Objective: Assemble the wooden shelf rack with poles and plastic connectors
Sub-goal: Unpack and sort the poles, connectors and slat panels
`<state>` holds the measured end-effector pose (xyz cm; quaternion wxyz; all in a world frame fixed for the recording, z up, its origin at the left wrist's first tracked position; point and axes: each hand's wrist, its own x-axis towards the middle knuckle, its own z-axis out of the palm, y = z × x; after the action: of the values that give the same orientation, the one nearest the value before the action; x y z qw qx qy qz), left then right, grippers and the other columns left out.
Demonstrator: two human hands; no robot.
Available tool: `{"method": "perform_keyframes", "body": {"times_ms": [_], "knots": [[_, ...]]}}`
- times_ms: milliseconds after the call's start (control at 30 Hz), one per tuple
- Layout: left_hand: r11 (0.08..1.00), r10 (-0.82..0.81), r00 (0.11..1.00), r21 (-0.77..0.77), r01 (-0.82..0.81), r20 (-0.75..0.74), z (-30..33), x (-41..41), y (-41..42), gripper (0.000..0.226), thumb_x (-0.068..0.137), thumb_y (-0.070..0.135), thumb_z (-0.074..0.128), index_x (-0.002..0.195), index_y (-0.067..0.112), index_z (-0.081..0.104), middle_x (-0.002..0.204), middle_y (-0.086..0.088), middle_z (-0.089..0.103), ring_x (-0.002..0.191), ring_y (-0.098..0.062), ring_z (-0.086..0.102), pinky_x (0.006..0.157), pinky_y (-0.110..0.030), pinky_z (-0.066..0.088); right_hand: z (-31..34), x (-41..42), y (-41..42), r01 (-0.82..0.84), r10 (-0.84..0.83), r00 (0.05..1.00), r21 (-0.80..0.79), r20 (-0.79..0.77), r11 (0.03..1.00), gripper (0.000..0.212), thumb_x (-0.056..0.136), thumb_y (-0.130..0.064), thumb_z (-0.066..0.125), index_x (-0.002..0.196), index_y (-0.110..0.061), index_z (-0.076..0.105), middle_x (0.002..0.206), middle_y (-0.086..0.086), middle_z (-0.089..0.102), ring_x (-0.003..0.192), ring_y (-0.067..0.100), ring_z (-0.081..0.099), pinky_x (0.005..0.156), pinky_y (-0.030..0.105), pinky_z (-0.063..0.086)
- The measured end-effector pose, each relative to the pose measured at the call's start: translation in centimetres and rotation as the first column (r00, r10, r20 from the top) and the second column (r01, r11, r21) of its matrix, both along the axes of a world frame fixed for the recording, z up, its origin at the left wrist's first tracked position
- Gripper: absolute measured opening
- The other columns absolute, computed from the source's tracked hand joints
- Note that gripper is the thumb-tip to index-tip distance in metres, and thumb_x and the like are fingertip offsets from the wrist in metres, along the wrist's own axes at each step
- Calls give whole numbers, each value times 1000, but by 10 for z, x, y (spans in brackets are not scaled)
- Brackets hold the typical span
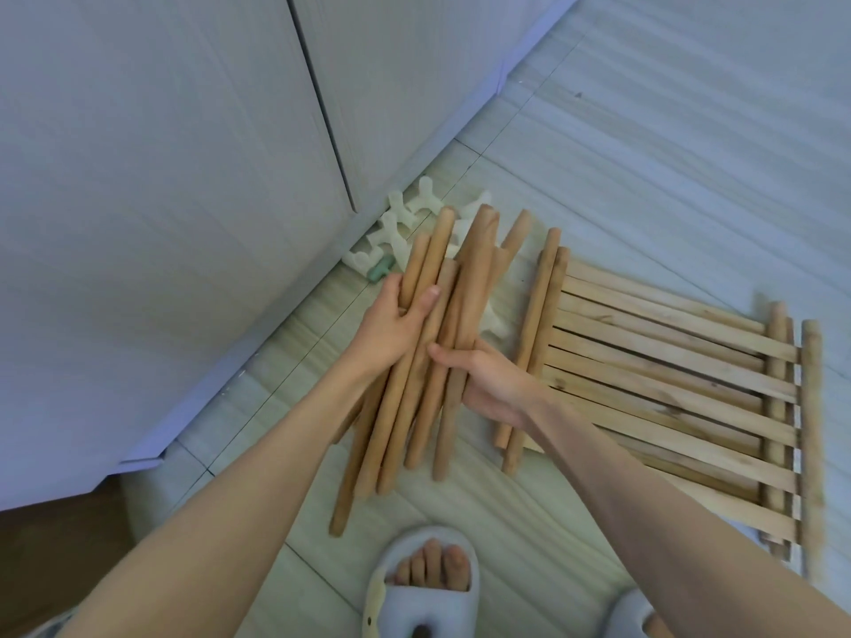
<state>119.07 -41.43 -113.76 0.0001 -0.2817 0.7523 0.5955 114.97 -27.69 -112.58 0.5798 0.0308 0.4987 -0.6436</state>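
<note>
Gripping bundle of wooden poles [416, 361] from left side, left hand [391, 324] curls fingers round outer poles, thumb on top. Bundle stands tilted above tiled floor [644, 177], white plastic connectors [396, 223] scattered behind it by cabinet [161, 200]. Right hand [492, 384] clasps bundle from right, fingers wrapped underneath. Slatted shelf panel [667, 375] lies flat at right, two poles [534, 343] resting across its near edge.
</note>
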Motion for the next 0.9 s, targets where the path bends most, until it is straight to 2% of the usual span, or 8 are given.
{"method": "perform_keyframes", "body": {"times_ms": [100,233,433,500,600,700,833,900], "knots": [[993,-62,987,105,46,147,-11,-13,-3,47,92,48,49,120,11,50,113,-2,62,108,-18,59,98,-39,46,-8,2,-1,51,-56,995,60,82,997,47,95,-23,51,139,-9,41,128,13,59,116,25,58,100,43,45],[981,-19,992,195,-5,122,-17,-11,0,47,91,46,51,122,11,45,116,-4,60,109,-17,59,96,-35,48,-16,8,-6,105,-101,994,116,-42,988,49,95,-27,52,140,-15,38,127,9,60,115,20,59,100,38,46],[984,175,955,12,-177,-238,9,-9,3,15,92,35,55,104,35,46,87,18,67,77,0,67,67,-21,52,9,-3,-17,150,-115,923,68,-368,986,58,91,-7,56,142,-11,27,132,13,53,121,22,52,106,41,40],[973,212,900,-6,-232,-380,25,-12,2,21,93,31,51,112,27,44,89,24,66,77,3,66,64,-14,50,25,-8,-22,120,-75,837,47,-542,992,60,91,-5,57,141,-9,25,130,10,52,121,18,51,105,32,41],[963,187,828,-68,-261,-529,51,-20,1,41,91,36,49,121,10,38,100,15,58,87,3,62,72,-14,49,45,-13,-25,136,-120,715,-31,-688,990,55,91,-2,56,137,-4,26,114,-3,54,106,-2,54,91,13,44],[947,130,769,-153,-284,-625,65,-24,5,56,90,41,48,122,-4,37,99,14,54,89,5,58,77,-13,47,52,-14,-22,179,-186,602,-96,-777,979,55,90,2,56,136,0,25,111,-8,51,100,-13,53,86,7,42],[925,121,756,-203,-321,-644,50,-8,12,67,88,45,52,117,-13,37,91,13,49,81,13,50,72,-6,40,37,-6,-9,106,-85,602,-26,-794,994,44,90,3,56,126,8,31,87,7,59,75,8,62,63,13,46],[936,129,782,-185,-298,-609,32,6,15,56,81,37,56,124,4,41,95,6,56,85,13,52,75,-7,42,24,5,-3,53,9,624,53,-781,997,41,90,1,57,124,8,36,92,10,59,76,17,58,61,15,44]]}}
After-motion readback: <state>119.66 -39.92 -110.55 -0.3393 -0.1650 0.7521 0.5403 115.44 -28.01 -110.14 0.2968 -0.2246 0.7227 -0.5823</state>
